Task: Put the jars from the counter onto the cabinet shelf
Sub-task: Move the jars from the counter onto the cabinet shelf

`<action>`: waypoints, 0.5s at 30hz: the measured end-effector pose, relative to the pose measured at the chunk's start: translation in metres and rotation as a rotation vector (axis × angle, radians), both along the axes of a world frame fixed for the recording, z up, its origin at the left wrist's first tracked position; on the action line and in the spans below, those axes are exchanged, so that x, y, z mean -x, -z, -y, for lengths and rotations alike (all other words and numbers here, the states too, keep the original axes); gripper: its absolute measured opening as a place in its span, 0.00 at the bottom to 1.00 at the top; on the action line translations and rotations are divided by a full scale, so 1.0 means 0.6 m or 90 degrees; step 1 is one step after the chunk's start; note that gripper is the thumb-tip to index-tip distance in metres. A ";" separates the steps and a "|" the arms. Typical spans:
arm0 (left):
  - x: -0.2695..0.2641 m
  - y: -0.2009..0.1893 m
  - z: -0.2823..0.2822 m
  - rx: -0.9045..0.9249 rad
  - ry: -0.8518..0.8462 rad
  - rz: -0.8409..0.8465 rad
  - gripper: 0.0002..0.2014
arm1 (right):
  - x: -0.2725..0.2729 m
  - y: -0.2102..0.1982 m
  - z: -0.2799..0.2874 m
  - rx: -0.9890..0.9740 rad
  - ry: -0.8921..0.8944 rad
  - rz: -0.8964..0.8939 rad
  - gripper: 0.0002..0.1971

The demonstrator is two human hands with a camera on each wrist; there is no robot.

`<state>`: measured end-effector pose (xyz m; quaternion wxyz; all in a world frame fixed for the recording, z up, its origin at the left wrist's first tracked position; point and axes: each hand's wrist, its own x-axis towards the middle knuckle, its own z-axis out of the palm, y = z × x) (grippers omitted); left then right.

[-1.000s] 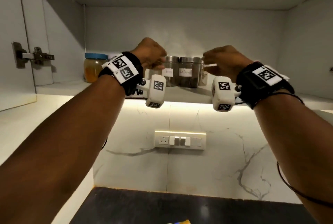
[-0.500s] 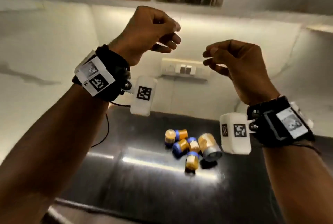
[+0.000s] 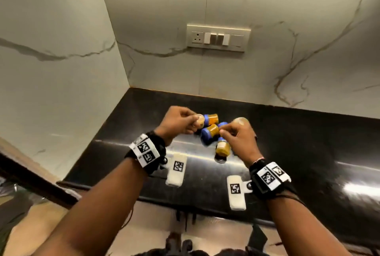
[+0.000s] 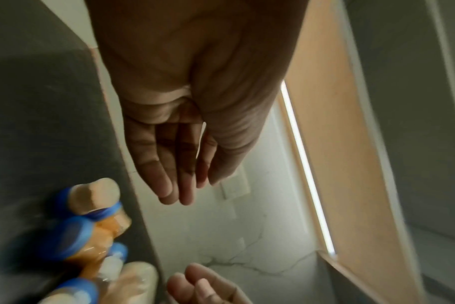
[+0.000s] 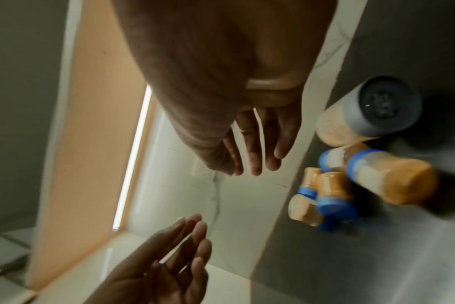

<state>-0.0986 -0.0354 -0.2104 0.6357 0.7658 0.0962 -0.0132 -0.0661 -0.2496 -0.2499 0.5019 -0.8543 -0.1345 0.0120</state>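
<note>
Head view: left hand and right hand over small blue-lidded plastic jars of orange powder, clustered lying on glossy black stone counter. Wrist views: fingers of both hands straight and relaxed, empty, jars not gripped.

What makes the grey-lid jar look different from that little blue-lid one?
The grey-lid jar is much bigger than the blue-lid jar. Its lid is grey; the little one's is blue. Its filling looks paler; the little jar's is deeper orange. Both lie on their sides on the black counter.
</note>
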 end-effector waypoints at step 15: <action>-0.144 0.249 -0.015 -0.166 0.020 -0.215 0.29 | -0.100 0.206 -0.037 0.238 0.217 -0.304 0.30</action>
